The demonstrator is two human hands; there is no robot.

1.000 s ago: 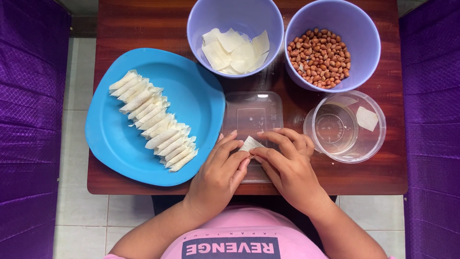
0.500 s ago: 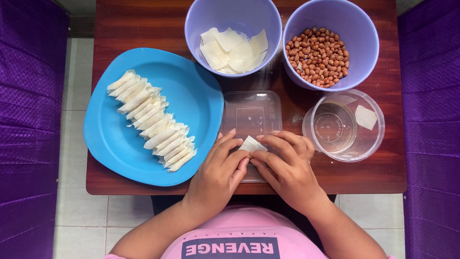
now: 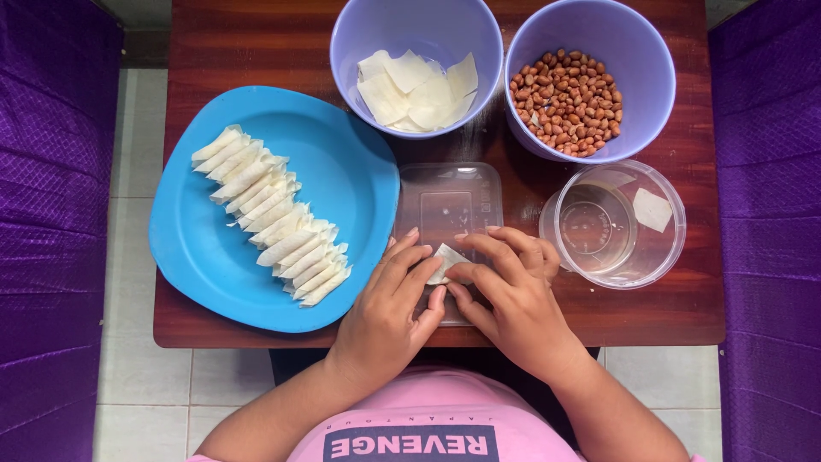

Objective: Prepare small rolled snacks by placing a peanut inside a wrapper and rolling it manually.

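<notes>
My left hand point(image 3: 395, 304) and my right hand point(image 3: 511, 295) meet over a clear flat plastic lid point(image 3: 451, 204) near the table's front edge. Between the fingertips of both hands is a small pale dough wrapper point(image 3: 446, 258), partly folded and mostly hidden by my fingers. To the left lies a blue plate point(image 3: 351, 162) with a diagonal row of several rolled white wrappers point(image 3: 272, 216). At the back stand a purple bowl of flat wrapper sheets point(image 3: 416, 90) and a purple bowl of peanuts point(image 3: 568, 103).
A clear round container point(image 3: 614, 224) with a little liquid and one wrapper scrap stands at the right. All rest on a small dark wooden table point(image 3: 248, 43). Purple upholstered seats point(image 3: 51, 231) flank both sides, with tiled floor between.
My fingers have shifted slightly on the wrapper; the hands stay in the same spot. Nothing else has moved.
</notes>
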